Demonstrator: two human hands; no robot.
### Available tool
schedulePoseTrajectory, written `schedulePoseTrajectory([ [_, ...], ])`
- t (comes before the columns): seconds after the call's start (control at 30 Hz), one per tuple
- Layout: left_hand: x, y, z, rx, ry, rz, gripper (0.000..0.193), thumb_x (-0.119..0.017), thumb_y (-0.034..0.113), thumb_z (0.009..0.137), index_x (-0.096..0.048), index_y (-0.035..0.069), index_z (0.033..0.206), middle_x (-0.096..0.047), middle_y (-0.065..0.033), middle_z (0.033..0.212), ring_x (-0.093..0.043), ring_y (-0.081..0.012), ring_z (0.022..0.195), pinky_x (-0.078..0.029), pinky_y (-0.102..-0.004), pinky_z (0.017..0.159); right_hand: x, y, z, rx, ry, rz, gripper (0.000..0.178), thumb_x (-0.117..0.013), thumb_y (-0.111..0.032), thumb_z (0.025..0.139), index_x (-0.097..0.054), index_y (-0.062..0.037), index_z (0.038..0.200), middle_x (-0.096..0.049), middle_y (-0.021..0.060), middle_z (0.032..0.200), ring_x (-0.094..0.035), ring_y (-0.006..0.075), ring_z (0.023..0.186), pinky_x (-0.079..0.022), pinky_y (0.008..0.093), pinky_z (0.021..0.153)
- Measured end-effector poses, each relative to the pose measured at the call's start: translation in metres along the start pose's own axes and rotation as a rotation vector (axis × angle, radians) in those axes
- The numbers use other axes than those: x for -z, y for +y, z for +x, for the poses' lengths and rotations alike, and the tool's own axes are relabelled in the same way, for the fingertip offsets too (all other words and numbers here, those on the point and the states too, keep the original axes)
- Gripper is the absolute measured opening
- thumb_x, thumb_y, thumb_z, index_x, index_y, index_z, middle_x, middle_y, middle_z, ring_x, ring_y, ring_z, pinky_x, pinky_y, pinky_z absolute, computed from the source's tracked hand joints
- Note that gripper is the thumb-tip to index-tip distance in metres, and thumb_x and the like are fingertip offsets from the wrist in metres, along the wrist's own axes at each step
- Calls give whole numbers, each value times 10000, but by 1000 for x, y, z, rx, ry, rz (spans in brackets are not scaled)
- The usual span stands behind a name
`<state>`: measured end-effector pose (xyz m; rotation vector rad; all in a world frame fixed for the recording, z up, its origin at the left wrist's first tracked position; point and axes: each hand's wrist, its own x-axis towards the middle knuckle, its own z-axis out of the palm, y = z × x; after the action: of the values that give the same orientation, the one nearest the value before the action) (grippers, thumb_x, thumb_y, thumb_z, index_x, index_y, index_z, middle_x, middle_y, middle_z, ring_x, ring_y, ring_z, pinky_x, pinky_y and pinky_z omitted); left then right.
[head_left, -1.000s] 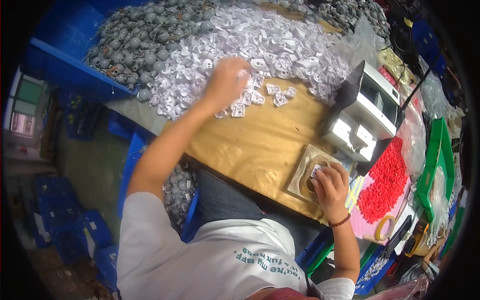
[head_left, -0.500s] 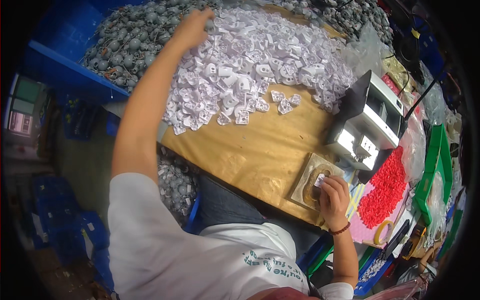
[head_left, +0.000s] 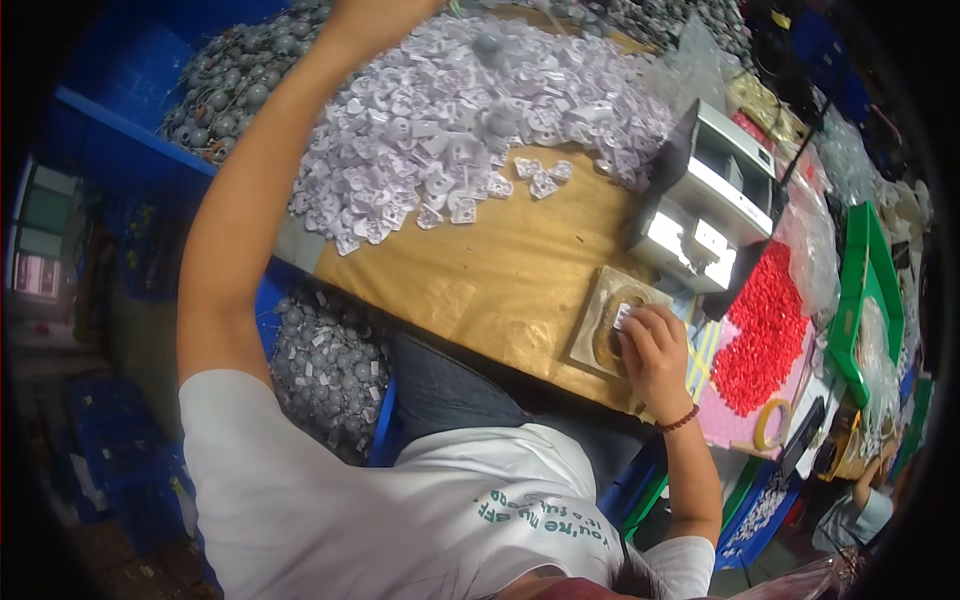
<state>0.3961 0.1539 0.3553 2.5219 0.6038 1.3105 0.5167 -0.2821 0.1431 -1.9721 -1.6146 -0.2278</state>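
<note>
Table (head_left: 470,275): brown-covered; I read its bare strip as the gap between my two hands.
White pile (head_left: 400,150): heaped on the far side, well apart from the right hand.
Left hand (head_left: 380,14): stretched far left, cut by the upper edge; I cannot tell whether it grips.
Right hand (head_left: 658,362): near side, fingertips pinching a small white piece (head_left: 622,314); clearly the nearer hand.
Block (head_left: 599,297): grey, square, just left of my right palm.
Brown oval (head_left: 602,335): atop the block, long axis running near to far, leaning right.
Small white piece: over the oval; own axis too small to tell.
</note>
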Motion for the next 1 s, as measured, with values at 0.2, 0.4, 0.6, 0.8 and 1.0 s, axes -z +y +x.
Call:
schedulePoseTrajectory([
  [0.2,-94,18,-86,-86,-813,-91,422,-737,175,825,-592,79,1209,-655,-152,1002,-651,-280,813,-524,-390,771,-3,1,-5,8,33,-65,274,-742,-52,758,-652,-66,1016,-646,70,1043,-600,287,999,-463,408,818],
  [0.4,-85,78,-92,164,-658,-491,353,-688,82,895,-597,119,1234,-626,-4,988,-618,-122,798,-529,-287,710,3,2,-10,-146,111,102,407,-751,-15,770,-604,-37,1149,-626,150,1104,-597,341,1010,-492,421,852],
  [0.6,-82,64,-123,106,-788,-447,372,-685,-28,862,-613,119,1196,-637,-3,1071,-610,-112,823,-543,-265,757,26,-2,11,-138,222,226,367,-728,5,806,-611,-10,1153,-618,187,1158,-615,362,1019,-510,409,868],
  [0.8,-72,69,-153,269,-861,-554,349,-692,-10,858,-622,89,1186,-610,-36,1142,-614,-125,936,-531,-253,761,33,-12,22,-105,211,277,320,-712,25,809,-632,-10,1117,-633,168,1131,-624,343,1001,-512,393,841],
  [1.0,-53,79,-151,319,-476,-824,365,-634,-81,893,-556,67,1218,-574,-129,1277,-643,-177,1072,-556,-281,894,28,-16,36,-46,213,306,313,-705,36,806,-639,-11,1108,-635,162,1131,-632,331,988,-518,382,827],
])
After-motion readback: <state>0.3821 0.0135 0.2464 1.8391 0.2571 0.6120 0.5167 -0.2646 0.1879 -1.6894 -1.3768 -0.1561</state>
